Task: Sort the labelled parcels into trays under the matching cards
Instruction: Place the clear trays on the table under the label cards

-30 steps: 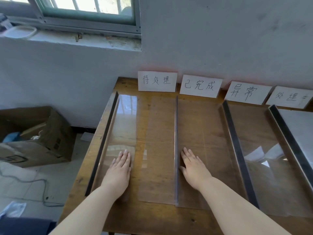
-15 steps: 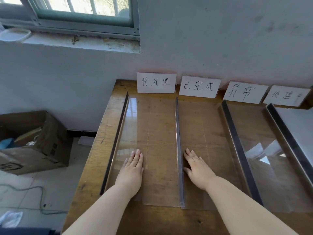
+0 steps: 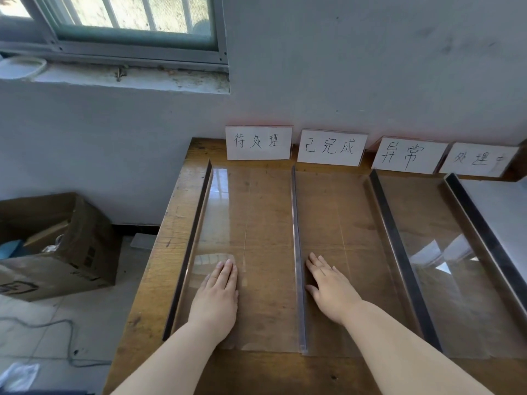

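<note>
Several clear plastic trays lie side by side on a wooden table (image 3: 159,269), each under a white handwritten card propped against the wall. My left hand (image 3: 218,292) rests flat, fingers together, on the floor of the leftmost tray (image 3: 256,212) below the first card (image 3: 259,143). My right hand (image 3: 330,286) lies flat in the second tray (image 3: 336,212), its thumb side against the dividing wall (image 3: 295,238), below the second card (image 3: 330,147). A third tray (image 3: 427,223) and third card (image 3: 407,155) follow. No parcel shows. Both hands hold nothing.
A fourth card (image 3: 479,160) and a fourth tray (image 3: 502,206) sit at the far right. An open cardboard box (image 3: 65,249) stands on the floor left of the table, with a cable (image 3: 42,326) nearby. A window (image 3: 128,21) is above.
The leftmost tray has slid right and squared up against the second tray, with my left hand moving right on it. The view has shifted slightly.
</note>
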Demonstrator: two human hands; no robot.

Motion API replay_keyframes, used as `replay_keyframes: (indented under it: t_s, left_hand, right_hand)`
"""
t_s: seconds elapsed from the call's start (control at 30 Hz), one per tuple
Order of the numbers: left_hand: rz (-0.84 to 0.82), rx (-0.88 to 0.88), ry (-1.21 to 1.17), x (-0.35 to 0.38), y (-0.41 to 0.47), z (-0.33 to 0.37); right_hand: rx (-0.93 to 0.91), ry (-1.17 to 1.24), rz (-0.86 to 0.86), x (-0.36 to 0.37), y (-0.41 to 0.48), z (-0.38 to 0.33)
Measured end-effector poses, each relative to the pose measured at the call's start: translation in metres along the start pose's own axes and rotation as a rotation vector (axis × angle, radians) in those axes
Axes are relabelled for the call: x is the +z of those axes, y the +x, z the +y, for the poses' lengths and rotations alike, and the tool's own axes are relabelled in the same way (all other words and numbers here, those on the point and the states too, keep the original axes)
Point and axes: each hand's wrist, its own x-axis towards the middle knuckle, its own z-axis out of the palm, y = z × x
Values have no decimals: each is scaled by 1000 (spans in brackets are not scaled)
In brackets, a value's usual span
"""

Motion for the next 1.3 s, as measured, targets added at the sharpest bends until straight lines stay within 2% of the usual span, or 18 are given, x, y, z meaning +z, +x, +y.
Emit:
replay_keyframes:
  t_s: [0.2,0.4,0.57,0.87,1.07,1.17,1.3]
  left_hand:
    - [72,42,-52,-29,18,9]
    - [161,119,-60,-64,76,34]
    - [205,106,-86,-102,136,55]
    - [309,98,34,-179,281,70]
    - [279,70,69,-185,351,79]
    - [207,64,115,-176,363,73]
    - [234,140,136,-175,363,61]
  right_hand:
    - [16,-82,22,-11,2,-6]
    - [-39,-95,61,-66,27,2]
    - [-36,-68,140,-129,80,30]
    - [-45,-218,246,-225,198,91]
    - [-19,-264,254,-238,253,115]
    - [0,-256,301,-233,263,119]
    - [-8,-270,374,-228,261,116]
